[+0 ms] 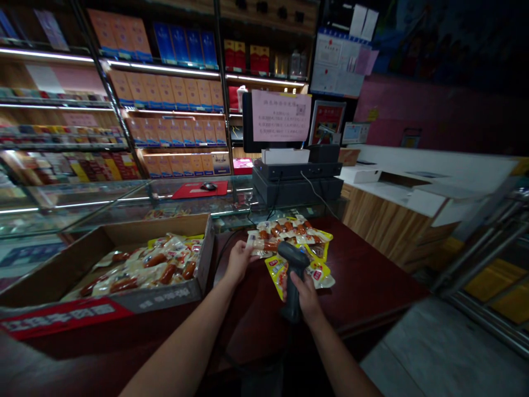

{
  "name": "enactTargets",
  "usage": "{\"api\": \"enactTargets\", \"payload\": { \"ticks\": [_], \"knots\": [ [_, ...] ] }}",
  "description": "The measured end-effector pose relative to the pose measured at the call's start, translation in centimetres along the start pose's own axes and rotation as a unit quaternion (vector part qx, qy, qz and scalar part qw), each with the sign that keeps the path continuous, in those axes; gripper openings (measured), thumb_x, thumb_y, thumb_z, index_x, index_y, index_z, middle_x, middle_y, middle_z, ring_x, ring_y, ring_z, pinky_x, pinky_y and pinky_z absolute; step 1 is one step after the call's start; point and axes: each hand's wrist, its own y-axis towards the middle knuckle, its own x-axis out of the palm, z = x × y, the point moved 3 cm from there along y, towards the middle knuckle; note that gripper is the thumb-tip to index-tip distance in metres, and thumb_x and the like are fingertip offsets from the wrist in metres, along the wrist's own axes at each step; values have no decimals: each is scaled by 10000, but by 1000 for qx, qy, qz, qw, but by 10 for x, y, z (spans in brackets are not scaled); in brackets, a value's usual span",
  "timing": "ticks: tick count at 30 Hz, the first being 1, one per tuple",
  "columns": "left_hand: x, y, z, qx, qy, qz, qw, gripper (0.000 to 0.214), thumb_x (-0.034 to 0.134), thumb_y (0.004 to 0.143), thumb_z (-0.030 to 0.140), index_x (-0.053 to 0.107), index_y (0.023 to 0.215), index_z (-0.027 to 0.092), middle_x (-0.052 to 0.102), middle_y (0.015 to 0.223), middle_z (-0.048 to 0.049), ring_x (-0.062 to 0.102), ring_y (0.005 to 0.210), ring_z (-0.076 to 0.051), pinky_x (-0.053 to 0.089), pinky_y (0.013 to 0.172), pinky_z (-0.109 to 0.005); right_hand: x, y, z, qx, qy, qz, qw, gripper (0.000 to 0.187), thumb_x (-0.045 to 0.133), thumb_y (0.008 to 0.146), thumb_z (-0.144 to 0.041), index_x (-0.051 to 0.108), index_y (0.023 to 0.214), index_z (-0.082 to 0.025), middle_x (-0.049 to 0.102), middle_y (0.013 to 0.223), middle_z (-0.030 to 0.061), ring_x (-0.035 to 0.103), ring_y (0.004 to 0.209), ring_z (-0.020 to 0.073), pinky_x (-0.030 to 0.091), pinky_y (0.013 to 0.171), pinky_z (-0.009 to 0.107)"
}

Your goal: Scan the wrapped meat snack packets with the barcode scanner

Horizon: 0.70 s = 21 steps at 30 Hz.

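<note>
My right hand (305, 296) is wrapped round the grip of a black barcode scanner (292, 264), whose head points at a loose pile of sausage snack packets (303, 236) on the dark red counter (363, 281). My left hand (238, 260) pinches the edge of one clear packet (257, 244) at the pile's left side. Yellow packets (320, 271) lie just under and to the right of the scanner head.
A cardboard box (136, 300) of more sausage packets sits at the left on the counter. Behind the pile stands a cash register with a monitor (289, 165) and cables. A glass display case (124, 204) and stocked shelves fill the back left; a wooden counter runs right.
</note>
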Motion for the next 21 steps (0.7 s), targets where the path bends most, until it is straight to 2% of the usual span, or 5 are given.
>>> {"api": "enactTargets", "payload": {
  "ticks": [4, 12, 16, 21],
  "knots": [
    [-6, -10, -4, 53, -52, -21, 997, 423, 730, 579, 428, 414, 690, 170, 564, 669, 42, 598, 635, -96, 550, 654, -290, 11, -9, -4, 8, -19, -23, 1000, 369, 674, 682, -505, 519, 750, -178, 579, 516, -50, 517, 345, 95, 448, 342, 208],
    [-4, -8, -9, 42, -61, -60, 995, 407, 712, 607, 428, 413, 709, 171, 578, 701, 31, 586, 632, -94, 525, 629, -266, 43, -20, -17, 19, -48, -54, 997, 367, 667, 673, -501, 513, 764, -181, 549, 489, -62, 487, 338, 86, 432, 331, 199],
    [-3, -9, -10, 44, -50, -68, 995, 393, 695, 625, 435, 415, 710, 172, 575, 711, 30, 584, 646, -97, 520, 640, -268, 46, -19, -21, 24, -64, -45, 997, 378, 663, 672, -499, 528, 819, -178, 550, 493, -64, 490, 345, 88, 438, 339, 201],
    [-4, -9, -9, 52, -46, -73, 995, 384, 689, 632, 430, 414, 716, 175, 580, 718, 29, 584, 640, -99, 516, 635, -268, 45, -18, -22, 35, -72, -32, 996, 397, 675, 642, -529, 532, 769, -181, 544, 483, -61, 491, 336, 94, 432, 325, 205]
  ]
}}
